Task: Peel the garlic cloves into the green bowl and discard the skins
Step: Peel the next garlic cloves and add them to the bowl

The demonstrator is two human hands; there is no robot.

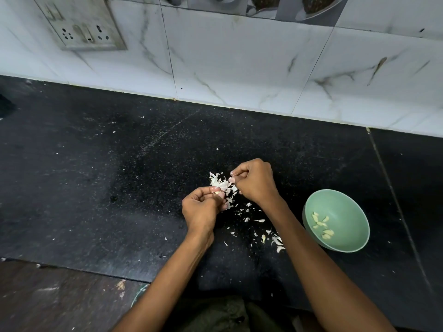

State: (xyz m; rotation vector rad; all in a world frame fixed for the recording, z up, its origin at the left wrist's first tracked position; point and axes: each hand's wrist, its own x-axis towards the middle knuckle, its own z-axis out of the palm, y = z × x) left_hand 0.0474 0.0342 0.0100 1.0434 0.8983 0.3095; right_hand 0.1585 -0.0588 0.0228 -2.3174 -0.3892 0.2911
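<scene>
Nearest the camera come the two bare forearms, reaching up from the near edge over the dark speckled bench [96,188]; a fold of dark cloth shows between them at the very bottom.

At mid-bench the left hand [201,208] has its fingers [217,189] curled in, pinching a small pale garlic clove [217,192] at the tips; the right hand [255,182], just beyond and to the right, is curled too, its fingers pinched together on what looks like a scrap of skin, though the scrap is too small to be sure of. Between and under the hands lies a loose heap of skins [221,184]; more flakes trail toward the near right, under the right forearm. The green bowl [357,226] stands well to the right of the hands, upright, with several peeled cloves [322,226] lying in its bottom.

By my judgement the clove is light, small and firm, and likely to turn slippery once bare; it is best held by its sides between thumb and fingertip, with the skin caught at a loose edge or at the blunt root end. The skins are papery, very light and brittle; they will tear, cling to damp fingers and scatter at a breath, so they are better swept into one heap and gathered than picked up flake by flake.

Far off, a marbled tile wall [239,68] backs the bench; a socket plate [81,22] sits at the upper left.
</scene>
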